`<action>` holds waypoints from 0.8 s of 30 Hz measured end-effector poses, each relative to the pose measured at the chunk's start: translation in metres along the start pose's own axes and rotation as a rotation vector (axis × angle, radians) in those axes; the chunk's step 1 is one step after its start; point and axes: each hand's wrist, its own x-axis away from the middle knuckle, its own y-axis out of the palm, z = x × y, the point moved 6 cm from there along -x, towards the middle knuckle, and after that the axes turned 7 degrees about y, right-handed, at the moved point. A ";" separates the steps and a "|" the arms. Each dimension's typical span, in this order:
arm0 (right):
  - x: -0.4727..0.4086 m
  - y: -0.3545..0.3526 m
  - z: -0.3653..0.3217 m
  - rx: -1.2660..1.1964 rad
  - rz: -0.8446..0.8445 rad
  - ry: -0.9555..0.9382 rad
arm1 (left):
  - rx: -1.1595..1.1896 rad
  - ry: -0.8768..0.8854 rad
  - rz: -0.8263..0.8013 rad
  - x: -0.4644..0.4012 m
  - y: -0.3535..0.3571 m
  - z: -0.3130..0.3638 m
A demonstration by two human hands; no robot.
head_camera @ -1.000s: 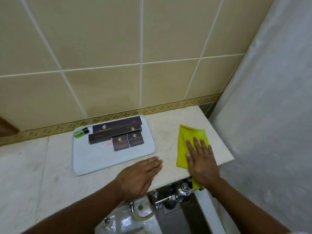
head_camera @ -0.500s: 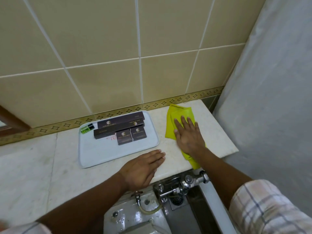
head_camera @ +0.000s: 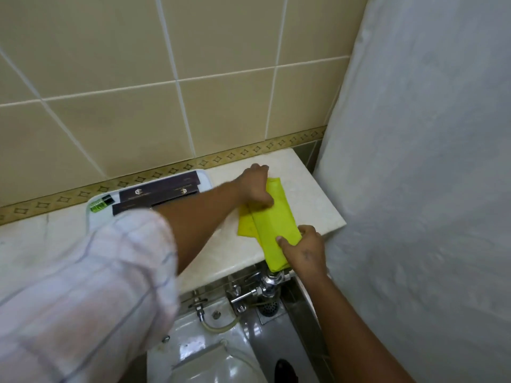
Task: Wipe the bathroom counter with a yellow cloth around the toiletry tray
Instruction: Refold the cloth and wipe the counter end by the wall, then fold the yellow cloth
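At the far left, the white toiletry tray (head_camera: 94,214) sits against the tiled wall, with a small green-labelled item (head_camera: 101,204) at its back corner and long dark boxes (head_camera: 157,193) beside it; a plaid sleeve (head_camera: 91,275) crossing in front hides most of the tray. The marble counter (head_camera: 312,200) runs on to the right and ends at a white shower curtain (head_camera: 428,175).

The left hand (head_camera: 255,187) reaches across the tray to the far end of the yellow cloth (head_camera: 272,217), its fingers curled and closed on the cloth's back edge near the wall. The right hand (head_camera: 302,250) holds the near end, thumb on top and fingers wrapped beneath, pinching the cloth where it overhangs the counter's front lip above the chrome flush valve (head_camera: 265,286).

The cloth lies on the counter just right of the tray, folded into a long strip. Its long axis runs from the wall toward the person, slanting slightly rightward as it comes forward. A second layer shows along its left edge.

This looks like a pause in wiping to refold or straighten the cloth between both hands. The next move probably calls for laying it flat, pressing a palm on it, and sweeping the strip of counter beside the tray without nudging the tray or boxes.
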 end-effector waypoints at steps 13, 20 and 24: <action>0.051 0.002 -0.030 -0.020 -0.131 -0.130 | 0.088 -0.068 -0.254 0.052 -0.024 0.001; 0.213 0.095 -0.085 -0.122 -0.638 -0.220 | 0.159 -0.431 -0.461 0.264 -0.076 -0.102; 0.337 0.199 -0.104 -0.167 -1.030 -0.064 | 0.113 -0.691 -0.559 0.425 -0.079 -0.174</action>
